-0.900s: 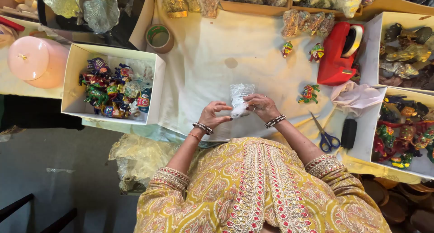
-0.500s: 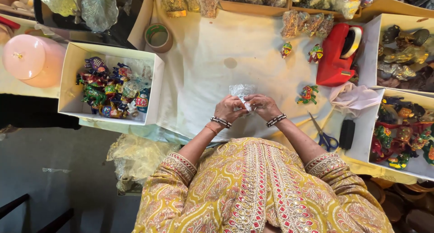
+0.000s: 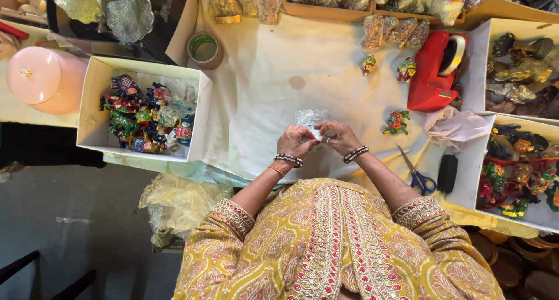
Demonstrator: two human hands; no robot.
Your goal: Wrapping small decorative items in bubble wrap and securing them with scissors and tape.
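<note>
Both hands meet at the near middle of the cloth-covered table. The left hand and right hand pinch a small clear plastic bag between their fingertips. Scissors lie to the right.

My fingers pinch a small clear plastic bag. A white box of bright toys sits at nine o'clock. Shiny see-through packets lie at one o'clock, two white boxes at three.
</note>
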